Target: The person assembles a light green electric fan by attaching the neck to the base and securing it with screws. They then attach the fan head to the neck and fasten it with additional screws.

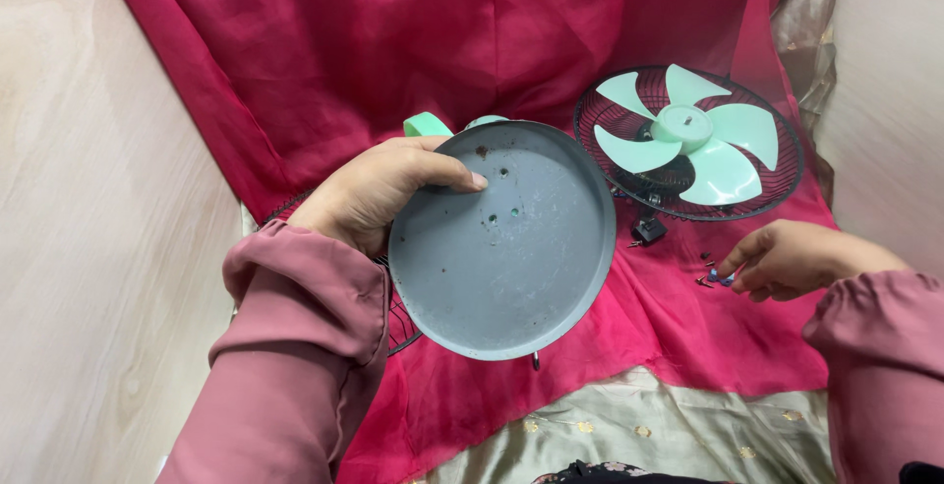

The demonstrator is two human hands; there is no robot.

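- Grey round pan-shaped base [501,248], shallow with a raised rim, is held up off the red cloth [393,41], its hollow side tilted toward the camera; it hangs just beside the fan guard with blades, on that guard's near-left side.
- Left hand [379,189] grips the base at its upper-left rim: the fingers [447,171] are clamped on it, the thumb lying flat across the inner face and the rest hidden behind the rim.
- Inside the base, a few small holes [497,204] sit near the middle, with brown specks scattered over the grey surface.
- Right hand [787,260] rests low on the cloth, just below the fan guard; its fingers are pinched together on a small blue-tipped piece [723,276], too small to identify.
- Small dark screws [706,270] lie on the cloth touching or just beside those fingertips.
- A small black switch-like part [647,231] lies at the lower-left edge of the fan guard.
- Dark wire fan guard [688,142] lies flat on the cloth, with pale green blades [688,135] resting in it.
- A second wire grille [398,317] shows partly behind the left wrist, well to the left of the fan guard.
- A pale green plastic piece [426,125] peeks out above the left hand.
- Both arms wear dusty-pink sleeves [295,366].
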